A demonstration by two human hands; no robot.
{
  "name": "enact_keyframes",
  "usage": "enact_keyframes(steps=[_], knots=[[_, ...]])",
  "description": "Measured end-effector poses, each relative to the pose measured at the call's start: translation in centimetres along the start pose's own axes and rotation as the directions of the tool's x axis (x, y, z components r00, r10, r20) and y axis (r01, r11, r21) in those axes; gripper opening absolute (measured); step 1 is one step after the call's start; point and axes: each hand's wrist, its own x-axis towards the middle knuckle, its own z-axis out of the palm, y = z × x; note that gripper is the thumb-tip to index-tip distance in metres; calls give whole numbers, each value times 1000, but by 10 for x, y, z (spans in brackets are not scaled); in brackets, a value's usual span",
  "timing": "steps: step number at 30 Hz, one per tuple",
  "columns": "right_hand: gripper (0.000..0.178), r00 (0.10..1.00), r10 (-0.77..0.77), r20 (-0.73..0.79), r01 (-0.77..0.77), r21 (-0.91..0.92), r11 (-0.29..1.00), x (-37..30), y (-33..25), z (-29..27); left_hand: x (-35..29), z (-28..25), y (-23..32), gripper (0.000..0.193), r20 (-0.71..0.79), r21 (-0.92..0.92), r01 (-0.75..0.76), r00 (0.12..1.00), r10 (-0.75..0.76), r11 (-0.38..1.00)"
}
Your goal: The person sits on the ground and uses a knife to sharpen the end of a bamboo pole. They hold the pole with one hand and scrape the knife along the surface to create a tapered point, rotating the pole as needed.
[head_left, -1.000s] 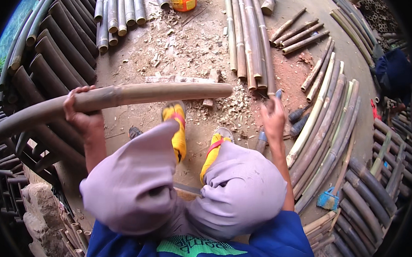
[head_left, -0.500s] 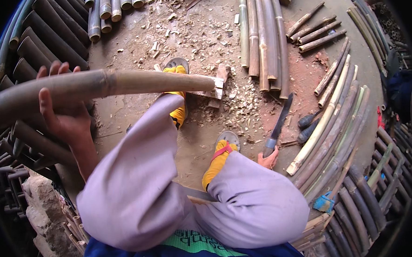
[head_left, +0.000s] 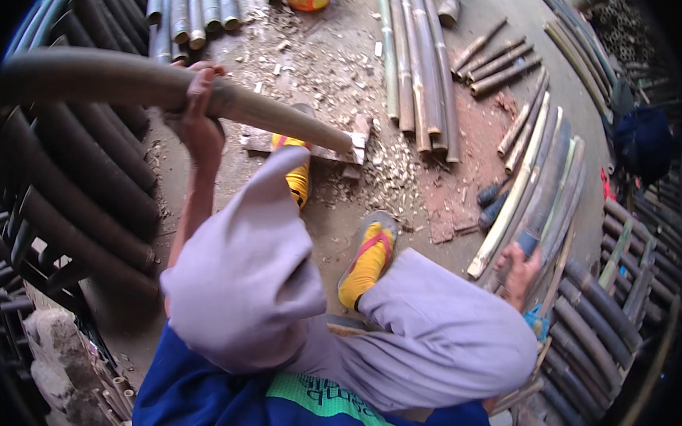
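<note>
Wood chips [head_left: 392, 181] ahead, bamboo poles [head_left: 508, 199] crowding my right!
Thick pole [head_left: 274, 116] lies across my left hand [head_left: 197, 116], fingers curled round; my right hand [head_left: 520, 271] clutches the knife [head_left: 527, 241].

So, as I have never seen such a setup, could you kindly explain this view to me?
There is no machine: a person works with two bare hands. The picture comes from the left of two wide fisheye cameras on their head, looking down, so straight edges bend. The left hand holds a thick bamboo pole, its narrower end by a low wooden block. The right hand, out to the side, holds a knife. Pale wood chips and bamboo lengths lie on the ground.
</note>
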Motion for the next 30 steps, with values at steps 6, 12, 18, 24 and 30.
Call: enact_keyframes(steps=[6, 12, 18, 24, 30], knots=[[38, 973, -228, 42, 227, -361, 904, 10, -113, -31, 13, -35, -16, 50, 117, -92, 201, 975, -189, 975], [46, 928, -331, 174, 373, -385, 844, 5, -138, 27, 15, 22, -6, 41, 44, -8, -68, 997, 69, 998], [33, 859, 86, 504, 221, -518, 826, 12, -27, 150, 3, 6, -21, 43, 102, 74, -18, 995, 10, 997], [33, 897, -72, 437, 266, -401, 877, 50, 74, 272, 0, 21, -10, 46, 111, -9, 44, 993, -43, 999], [42, 924, -121, 362, 298, -486, 822, 69, 111, 316, -1, 23, 2, 45, 106, 2, 5, 994, -5, 1000]])
